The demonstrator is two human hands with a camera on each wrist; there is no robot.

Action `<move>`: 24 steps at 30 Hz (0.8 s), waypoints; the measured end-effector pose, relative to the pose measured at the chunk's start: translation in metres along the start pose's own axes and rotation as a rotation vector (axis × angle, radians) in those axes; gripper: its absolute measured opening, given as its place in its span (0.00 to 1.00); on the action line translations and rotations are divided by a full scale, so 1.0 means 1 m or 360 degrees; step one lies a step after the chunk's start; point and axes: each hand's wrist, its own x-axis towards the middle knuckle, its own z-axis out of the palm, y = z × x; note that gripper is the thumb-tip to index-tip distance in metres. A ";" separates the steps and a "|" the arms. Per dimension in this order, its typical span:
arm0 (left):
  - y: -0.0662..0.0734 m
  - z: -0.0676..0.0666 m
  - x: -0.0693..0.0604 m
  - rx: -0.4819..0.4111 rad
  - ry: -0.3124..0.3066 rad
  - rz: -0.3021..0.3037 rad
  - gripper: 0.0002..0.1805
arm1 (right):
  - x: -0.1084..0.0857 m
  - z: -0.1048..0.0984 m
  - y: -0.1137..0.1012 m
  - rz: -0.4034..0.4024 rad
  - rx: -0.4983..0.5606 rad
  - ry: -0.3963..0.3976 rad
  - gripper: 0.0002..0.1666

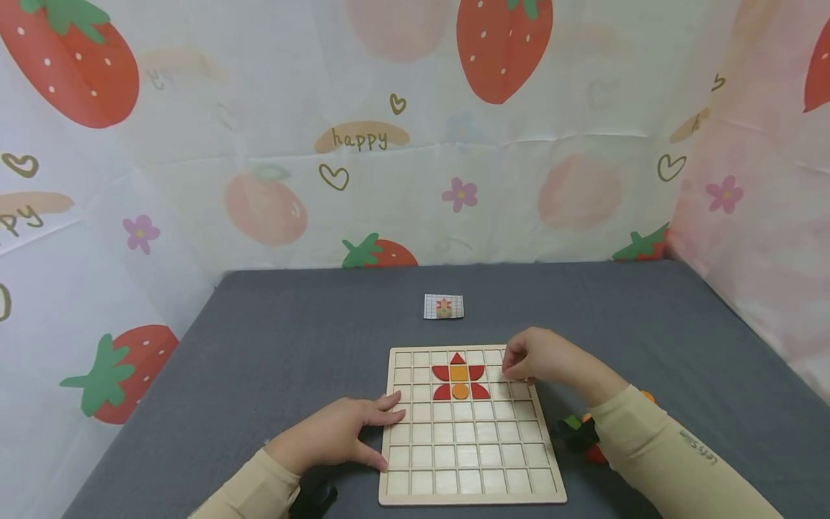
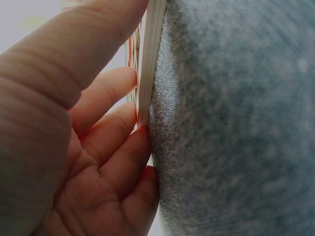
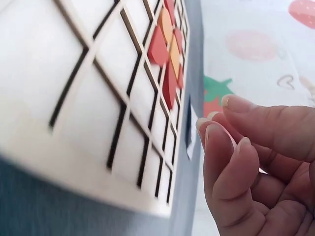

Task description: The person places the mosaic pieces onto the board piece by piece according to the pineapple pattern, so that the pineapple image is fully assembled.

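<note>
My left hand (image 1: 333, 435) spreads along the left side of the wooden grid board (image 1: 390, 461), its fingers and thumb touching the edge; the left wrist view shows fingertips against the board's side (image 2: 151, 59). Over the upper right edge, my right hand (image 1: 554, 360) has loosely curled fingers. In the right wrist view no piece shows in that hand (image 3: 261, 162). Near the board's top sit a red triangle (image 1: 457, 358), an orange square (image 1: 458, 373), an orange circle (image 1: 460, 391) and curved red pieces (image 1: 442, 373) on both sides.
Behind the board lies a small card (image 1: 444, 306) with a printed pattern. Green, orange and red pieces (image 1: 595, 454) are partly hidden by the right forearm. The grey cloth (image 1: 292, 346) reaches back to a strawberry-printed curtain (image 1: 506, 209).
</note>
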 end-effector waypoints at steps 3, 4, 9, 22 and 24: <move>-0.001 0.000 0.000 0.0003 0.0004 0.0008 0.42 | -0.006 -0.007 0.006 0.0014 -0.0005 -0.0001 0.04; -0.001 0.000 0.000 0.0005 0.0003 0.0009 0.42 | -0.008 -0.009 0.008 0.0012 -0.0002 -0.0005 0.04; -0.001 0.000 0.001 -0.0003 -0.0004 -0.0002 0.42 | -0.019 -0.020 0.022 -0.0002 0.0004 -0.0022 0.03; -0.002 0.001 0.000 -0.0001 -0.0005 0.0008 0.42 | -0.043 -0.041 0.055 -0.0107 -0.0063 -0.0087 0.04; -0.002 0.001 0.000 -0.0001 -0.0011 0.0002 0.42 | -0.047 -0.042 0.059 -0.0102 -0.0064 -0.0091 0.04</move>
